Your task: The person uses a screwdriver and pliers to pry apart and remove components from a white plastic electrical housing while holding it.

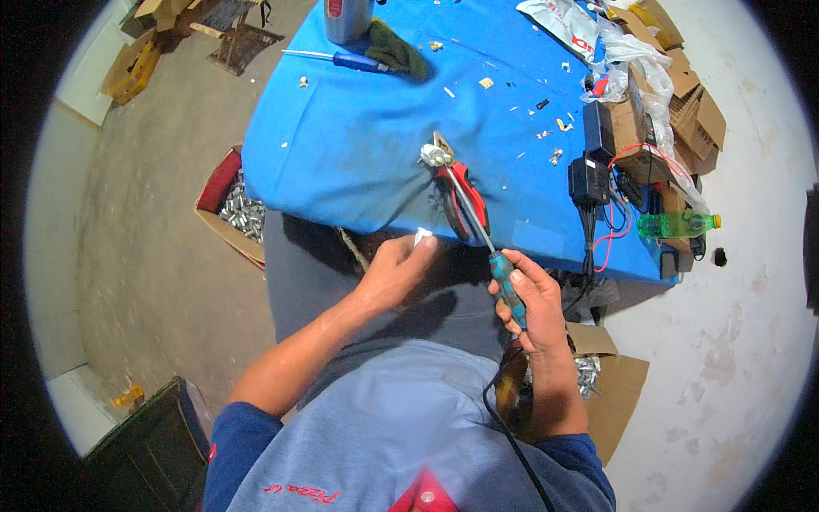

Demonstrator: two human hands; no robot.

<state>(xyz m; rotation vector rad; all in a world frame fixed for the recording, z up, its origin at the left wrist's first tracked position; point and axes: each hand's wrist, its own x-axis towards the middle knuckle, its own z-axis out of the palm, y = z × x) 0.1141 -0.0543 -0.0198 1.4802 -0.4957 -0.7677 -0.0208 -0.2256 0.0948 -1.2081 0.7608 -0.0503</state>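
Observation:
My right hand (536, 300) is wrapped round a screwdriver with a teal and dark handle (507, 288). Its long metal shaft slants up over the pliers, and its tip is at a small white and silver part (432, 155). Red-and-black handled pliers (479, 207) lie on the blue cloth, jaws pointing away from me, right beside that part. At the near table edge, my left hand (397, 271) pinches a small white piece (423, 234) between thumb and finger. Most of that piece is hidden by the fingertips.
The blue-covered table (341, 183) carries a blue screwdriver (358, 62), a dark cloth (397, 49), a metal container (347, 20) and scattered scraps. Black adapters (589, 181), wires and a green bottle (680, 225) are at right. A box of metal parts (229, 205) stands left.

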